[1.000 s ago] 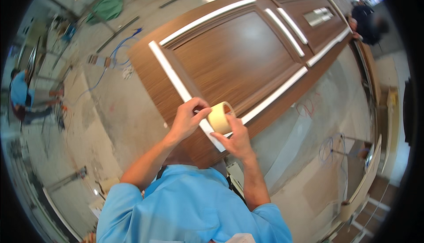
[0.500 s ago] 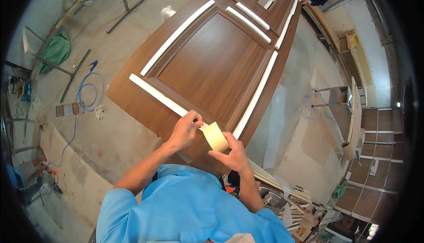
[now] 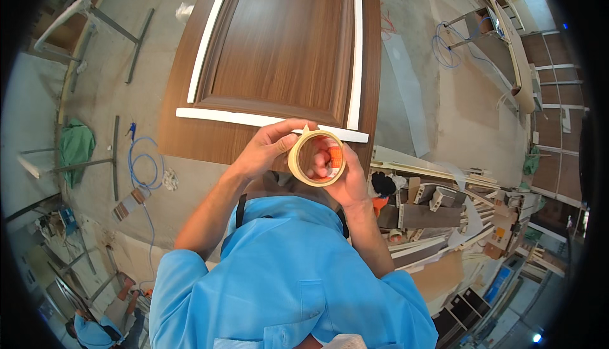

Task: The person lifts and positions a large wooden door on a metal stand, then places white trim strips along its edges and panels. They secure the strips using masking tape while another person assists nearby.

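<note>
A roll of cream masking tape (image 3: 294,164) is held in front of my chest, its open ring facing up toward me. My right hand (image 3: 353,181) grips it from the right, with fingers showing through the ring's core. At the roll's upper left my left hand (image 3: 264,149) is closed, thumb and forefinger pinched by a small raised tape end. Just beyond both hands lies a brown wood-grain door panel (image 3: 279,45). White strips, among them a near cross strip (image 3: 235,118), a left strip (image 3: 209,38) and a right strip (image 3: 357,64), frame its raised rectangle.
On the floor at left are a coiled blue air hose (image 3: 144,165), a green cloth (image 3: 77,149) and metal stands (image 3: 117,159). Offcuts and boards (image 3: 431,216) pile up at right. Another person in blue (image 3: 95,330) is at the lower left.
Both hands and the tape roll have drawn back from the near white strip toward my body. The roll has turned so its core shows. My view has swung and tilted down.
</note>
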`<state>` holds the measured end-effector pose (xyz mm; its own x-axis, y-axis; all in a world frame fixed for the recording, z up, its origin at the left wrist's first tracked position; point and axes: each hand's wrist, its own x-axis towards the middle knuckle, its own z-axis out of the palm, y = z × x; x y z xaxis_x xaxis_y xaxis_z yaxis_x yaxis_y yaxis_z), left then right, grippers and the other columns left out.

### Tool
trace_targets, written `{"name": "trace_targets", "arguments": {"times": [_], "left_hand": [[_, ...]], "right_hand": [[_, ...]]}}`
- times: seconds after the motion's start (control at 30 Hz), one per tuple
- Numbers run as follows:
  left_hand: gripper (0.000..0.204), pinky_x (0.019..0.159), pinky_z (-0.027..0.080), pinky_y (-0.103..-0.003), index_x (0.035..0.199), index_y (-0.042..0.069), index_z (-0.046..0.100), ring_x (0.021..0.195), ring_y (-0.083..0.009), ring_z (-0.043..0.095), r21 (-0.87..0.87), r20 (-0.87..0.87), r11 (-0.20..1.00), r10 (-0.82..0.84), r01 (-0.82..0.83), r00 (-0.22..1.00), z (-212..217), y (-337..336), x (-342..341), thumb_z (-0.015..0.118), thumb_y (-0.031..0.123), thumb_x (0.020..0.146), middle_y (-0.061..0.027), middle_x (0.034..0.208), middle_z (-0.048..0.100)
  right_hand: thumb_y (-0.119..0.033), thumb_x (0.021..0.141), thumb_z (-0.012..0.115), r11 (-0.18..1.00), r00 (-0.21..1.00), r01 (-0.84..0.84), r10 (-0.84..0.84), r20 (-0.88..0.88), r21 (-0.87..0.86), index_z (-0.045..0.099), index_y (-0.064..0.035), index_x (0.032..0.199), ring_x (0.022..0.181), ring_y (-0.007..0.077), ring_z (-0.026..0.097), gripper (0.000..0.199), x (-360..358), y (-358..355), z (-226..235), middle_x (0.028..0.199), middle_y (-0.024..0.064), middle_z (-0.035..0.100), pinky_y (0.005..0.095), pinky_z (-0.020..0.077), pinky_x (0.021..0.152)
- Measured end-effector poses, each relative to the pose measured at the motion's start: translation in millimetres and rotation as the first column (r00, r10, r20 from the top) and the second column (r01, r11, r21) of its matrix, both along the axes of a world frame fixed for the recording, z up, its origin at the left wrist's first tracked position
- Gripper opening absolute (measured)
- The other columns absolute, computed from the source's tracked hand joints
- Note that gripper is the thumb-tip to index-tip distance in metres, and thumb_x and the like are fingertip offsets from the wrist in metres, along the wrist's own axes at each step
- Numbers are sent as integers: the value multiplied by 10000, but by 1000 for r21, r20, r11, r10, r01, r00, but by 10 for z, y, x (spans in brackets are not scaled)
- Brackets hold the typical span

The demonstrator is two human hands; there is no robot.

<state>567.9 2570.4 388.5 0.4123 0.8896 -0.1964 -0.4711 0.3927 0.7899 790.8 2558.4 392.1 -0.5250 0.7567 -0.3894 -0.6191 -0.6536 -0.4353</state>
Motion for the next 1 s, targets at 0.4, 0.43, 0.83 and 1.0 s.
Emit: {"name": "trace_targets", "arguments": {"times": [0.4,0.43,0.83,1.0], "left_hand": [[155,652,524,-254,1007,68,607,770,-96,609,-336,-184,895,244,-294,952,-168,-423,760,541,206,1036,-13,897,635],[159,648,521,-254,1009,69,606,770,-97,608,-339,-194,892,244,-299,950,-180,-422,775,537,209,1038,-14,896,634],[91,783,462,-278,990,68,598,855,-90,513,-25,-521,1000,-15,2,853,-326,-197,717,540,135,1011,16,904,567],[109,675,407,-227,941,94,573,785,-52,464,110,-425,970,243,-217,872,-162,18,307,521,139,1026,46,843,524]], "right_hand": [[-537,991,498,485,342,-294,-751,565,824,386,2,1440,1396,374,373,710,269,-770,-128,1479,193,422,523,273,1149],[-519,970,543,426,315,-374,-777,545,824,421,-3,1413,1394,367,378,691,303,-795,-125,1453,180,454,522,286,1140],[-320,827,769,438,240,-644,-663,709,627,565,-24,876,706,386,614,362,171,-840,112,745,182,608,477,508,689],[-392,907,684,689,103,-552,-502,859,469,541,-23,975,737,453,624,401,-329,-686,232,770,247,628,510,480,628]]}}
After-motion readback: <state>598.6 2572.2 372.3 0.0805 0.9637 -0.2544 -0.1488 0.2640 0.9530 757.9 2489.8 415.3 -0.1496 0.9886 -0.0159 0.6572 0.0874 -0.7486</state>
